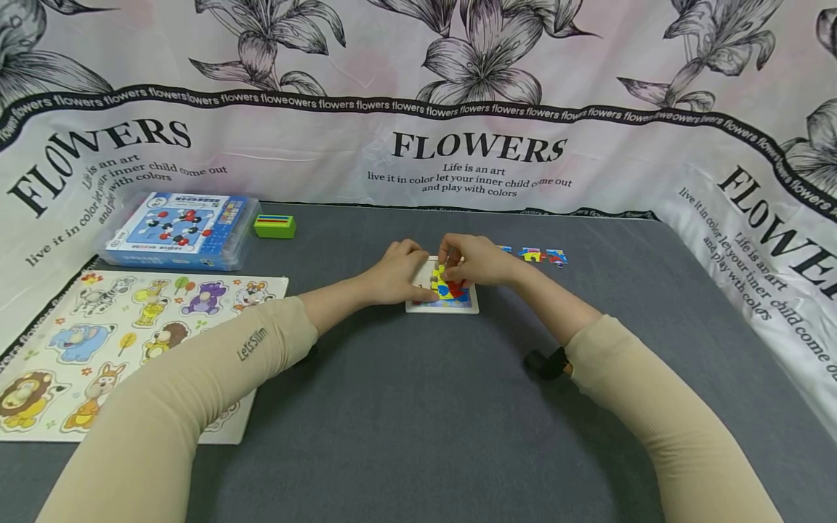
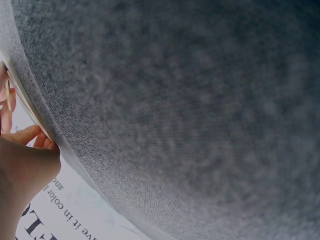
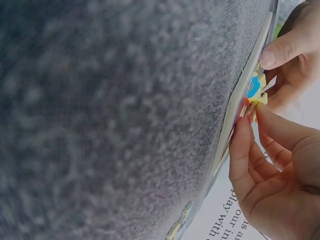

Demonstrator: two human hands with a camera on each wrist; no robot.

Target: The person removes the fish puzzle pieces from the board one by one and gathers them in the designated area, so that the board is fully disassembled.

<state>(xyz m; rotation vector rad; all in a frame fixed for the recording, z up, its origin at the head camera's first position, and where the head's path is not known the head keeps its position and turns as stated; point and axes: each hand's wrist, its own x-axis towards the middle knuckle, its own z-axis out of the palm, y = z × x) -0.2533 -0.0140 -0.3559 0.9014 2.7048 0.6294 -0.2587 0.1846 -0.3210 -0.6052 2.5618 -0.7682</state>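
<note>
A small white-framed puzzle board lies on the grey table, with yellow, blue and red pieces in it. My left hand rests on the board's left side, its thumb at the lower edge of the pieces. From the right, my right hand reaches over the board; in the right wrist view its thumb and finger pinch a yellow puzzle piece close above the board. The left wrist view shows my left hand at the board's edge.
Loose puzzle pieces lie right of the board, behind my right forearm. On the left are a large animal picture board, a clear-lidded blue box and a green block. A flowered cloth hangs behind the table.
</note>
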